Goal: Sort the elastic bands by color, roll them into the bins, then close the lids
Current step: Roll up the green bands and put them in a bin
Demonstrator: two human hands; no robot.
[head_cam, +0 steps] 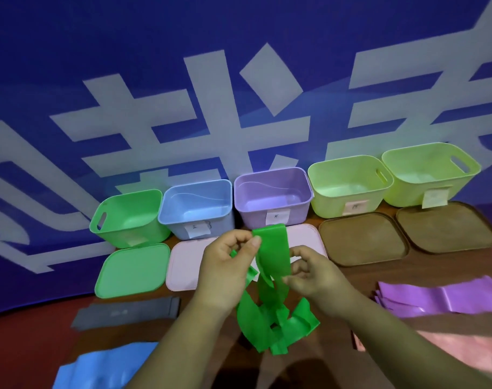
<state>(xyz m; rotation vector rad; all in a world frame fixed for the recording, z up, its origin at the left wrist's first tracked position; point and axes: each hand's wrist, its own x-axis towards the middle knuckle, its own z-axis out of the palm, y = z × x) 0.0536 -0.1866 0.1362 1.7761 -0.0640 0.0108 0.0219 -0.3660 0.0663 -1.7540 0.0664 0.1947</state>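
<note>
While L hand (228, 268) pinches green band (275, 248) up top, R hand (312, 273) pinches it lower down.

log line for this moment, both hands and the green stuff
green band: held up, tail hanging | left hand: pinches top end | right hand: holds lower part | green bin: empty | green lid: off

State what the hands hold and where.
The green elastic band: left hand pinches its upper end, right hand pinches the strip lower down.
</note>
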